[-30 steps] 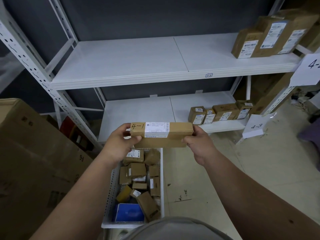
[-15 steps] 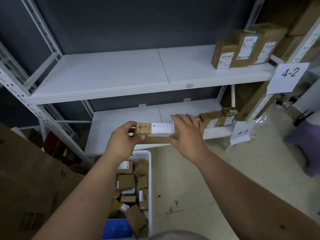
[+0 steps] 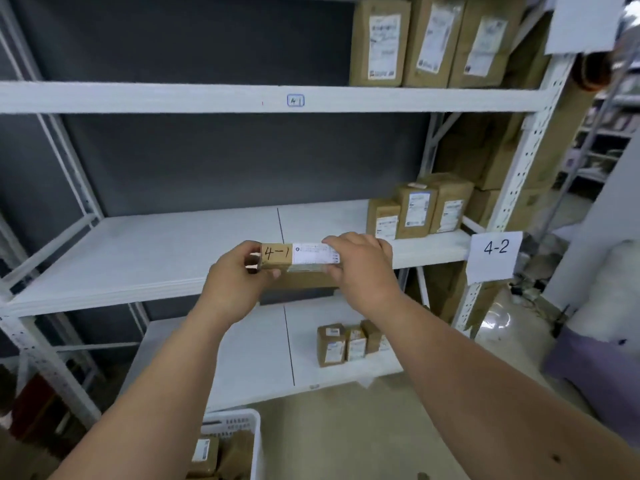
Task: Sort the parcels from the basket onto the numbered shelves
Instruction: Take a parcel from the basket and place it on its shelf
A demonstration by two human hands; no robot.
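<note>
1. Brown cardboard parcel, long and slim, is held level at frame centre: the left hand clamps its left end, and the right hand is closed over its right half, fingers across the top.
2. Its upper face bears a handwritten "4-1" at the left and a white printed shipping label beside it; the right end is hidden under the right hand.
3. It hangs in front of the middle shelf, whose left part lies bare; three upright labelled boxes stand at that shelf's right end, by a paper sign reading "4-2".
4. Upper shelf carries a small tag reading "4 1" on its front edge and taller boxes at upper right.
5. Lower shelf holds small boxes; the white basket of parcels shows at the bottom edge.
6. Against half a second ago, the view has tilted upward: the upper shelf is now in frame, the basket has dropped nearly out, and the parcel is raised against the middle shelf's front edge.
</note>
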